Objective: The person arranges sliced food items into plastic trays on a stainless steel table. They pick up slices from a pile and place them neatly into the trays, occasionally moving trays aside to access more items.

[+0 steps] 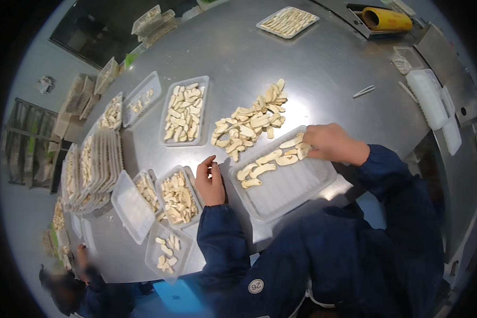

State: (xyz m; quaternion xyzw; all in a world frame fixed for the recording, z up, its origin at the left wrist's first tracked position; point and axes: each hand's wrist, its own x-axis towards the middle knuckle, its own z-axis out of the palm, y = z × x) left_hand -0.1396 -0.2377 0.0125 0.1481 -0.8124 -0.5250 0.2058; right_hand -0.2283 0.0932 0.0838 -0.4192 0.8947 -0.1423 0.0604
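Observation:
A translucent plastic tray (290,183) lies at the table's near edge, with pale dried slices (262,171), perhaps mushroom, laid along its far side. My right hand (330,143) is at the tray's far right corner, fingers bent down onto slices there; whether it grips one is hidden. My left hand (210,181) rests left of the tray, fingers curled and apart, with nothing seen in it. Beyond the tray spreads a loose pile of slices (250,123). A filled tray (185,111) stands left of the pile, and a smaller container of slices (179,196) is beside my left hand.
Stacked filled trays (99,159) stand at the left, near an empty tray (133,206) and a sparsely filled one (169,250). A neatly filled tray (289,22) is at the back. Tweezers (363,92) and white trays (427,97) lie right. Another person (83,286) is at lower left.

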